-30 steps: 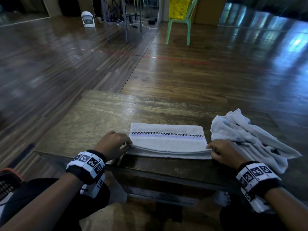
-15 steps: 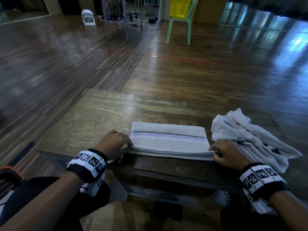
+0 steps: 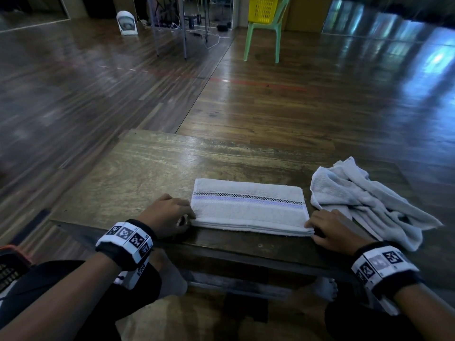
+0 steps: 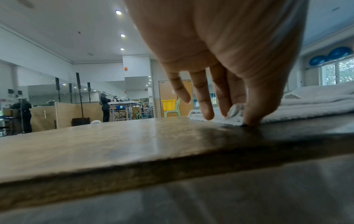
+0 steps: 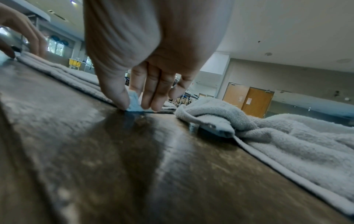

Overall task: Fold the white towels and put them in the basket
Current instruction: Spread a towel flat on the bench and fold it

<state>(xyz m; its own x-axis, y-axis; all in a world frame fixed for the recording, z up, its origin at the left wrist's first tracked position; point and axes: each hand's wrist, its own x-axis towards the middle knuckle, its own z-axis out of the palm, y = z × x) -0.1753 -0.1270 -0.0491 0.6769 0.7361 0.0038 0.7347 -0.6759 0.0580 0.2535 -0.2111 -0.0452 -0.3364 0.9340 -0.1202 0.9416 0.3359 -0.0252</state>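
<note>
Folded striped towel lies flat near front edge of wooden table, layers stacked.

Left hand pinches towel's near left corner between thumb and fingertips; right hand pinches near right corner the same way, thumb down on wood.

Crumpled white towel sits just right of folded one, unfolded.

Judgement: terry cloth soft, limp, light, not slippery; layers likely to slide apart if lifted by corners alone. Better hold: both ends, all layers gripped together, or palms under stack.

Orange-rimmed basket at far left, below table level.
</note>
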